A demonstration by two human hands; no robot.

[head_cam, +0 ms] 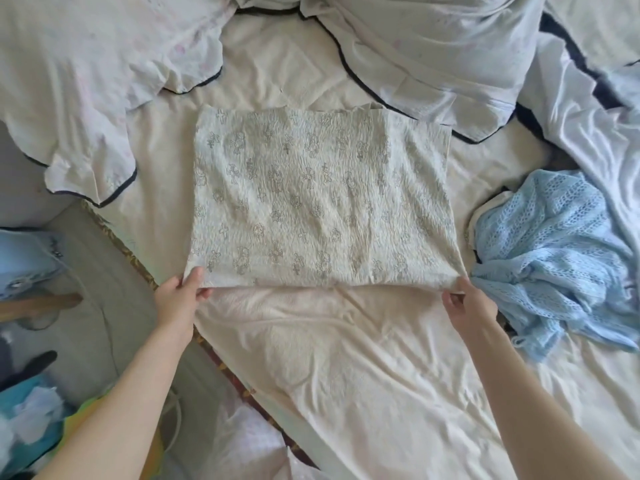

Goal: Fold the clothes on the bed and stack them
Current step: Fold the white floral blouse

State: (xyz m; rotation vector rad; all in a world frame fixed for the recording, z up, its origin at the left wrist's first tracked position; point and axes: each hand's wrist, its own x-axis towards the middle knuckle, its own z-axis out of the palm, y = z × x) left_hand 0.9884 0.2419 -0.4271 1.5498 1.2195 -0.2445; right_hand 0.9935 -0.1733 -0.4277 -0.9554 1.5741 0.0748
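Rumpled bed [363, 358] lay under us; our left hand [180, 296] and right hand [465, 301] pinched the near corners of the soft, light patterned cloth [318, 202] spread mid-bed, likely best gripped there.

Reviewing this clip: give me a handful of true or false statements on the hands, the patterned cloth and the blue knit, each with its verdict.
1. Both hands pinch the near corners of the patterned cloth. True: the left hand holds the near left corner, the right hand the near right one.
2. The patterned cloth hangs in the air, clear of the bed sheet. False: most of it lies flat on the sheet.
3. The blue knit garment is neatly folded. False: it lies crumpled.
4. The blue knit garment lies on the right-hand side of the patterned cloth. True.
5. The left hand holds the blue knit garment. False: it pinches the patterned cloth.
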